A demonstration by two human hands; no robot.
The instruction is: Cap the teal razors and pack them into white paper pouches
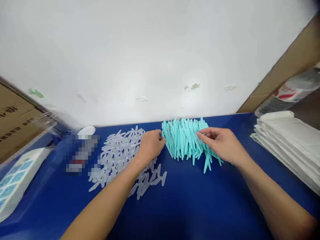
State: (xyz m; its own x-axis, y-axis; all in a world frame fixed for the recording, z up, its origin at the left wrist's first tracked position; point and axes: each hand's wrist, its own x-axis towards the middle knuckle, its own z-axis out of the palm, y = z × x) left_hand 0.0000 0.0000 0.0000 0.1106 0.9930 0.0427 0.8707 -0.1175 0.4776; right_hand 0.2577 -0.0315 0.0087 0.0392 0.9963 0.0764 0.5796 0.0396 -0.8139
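A heap of long turquoise pieces lies against the white wall, between my two hands. My left hand is at the heap's left edge, its fingers curled together; whatever they may hold is hidden. At the right side of the heap is my right hand, with thumb and forefinger near the turquoise pieces and close together. Whether it grips one is too small to tell. Many translucent whitish pieces are spread out left of and under my left forearm.
Stacked white bags lie at the right, below a clear plastic bottle. Cardboard stands at both sides. At the left are a white and blue packet and a white round object on the blue table.
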